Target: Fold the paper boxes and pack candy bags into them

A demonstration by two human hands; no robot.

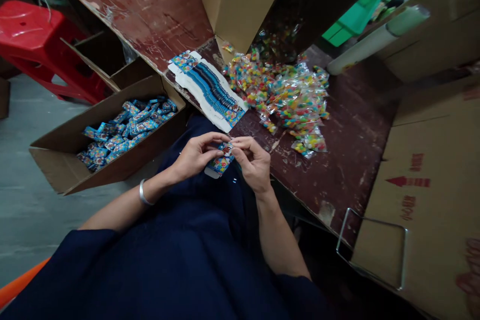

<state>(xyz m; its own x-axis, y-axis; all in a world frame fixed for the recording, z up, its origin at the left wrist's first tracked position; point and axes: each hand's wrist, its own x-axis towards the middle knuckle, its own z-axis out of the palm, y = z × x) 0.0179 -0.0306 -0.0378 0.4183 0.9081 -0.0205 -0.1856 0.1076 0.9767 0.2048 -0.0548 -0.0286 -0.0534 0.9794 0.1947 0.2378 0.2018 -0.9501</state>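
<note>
Between my two hands, close to the table's front edge, is a small blue printed candy box (222,164) with a pale flap at its lower end. My left hand (197,155) pinches it from the left, thumb and fingers bent over its upper part. On the other side my right hand (253,160) has its fingertips closed at the box's upper right end. Just beyond them lies a fanned row of flat blue boxes (210,87) on the table. To its right is a heap of small clear bags of colourful candies (296,100). Whether the held box contains anything is hidden.
A cardboard carton (112,170) on the left holds many blue boxes. Behind it stands a red stool (33,35). A tall carton (247,0) rises behind the candy, with a green bin (352,17) and a roll (375,42) farther right. A large carton (431,200) and metal wire frame (405,260) flank the right.
</note>
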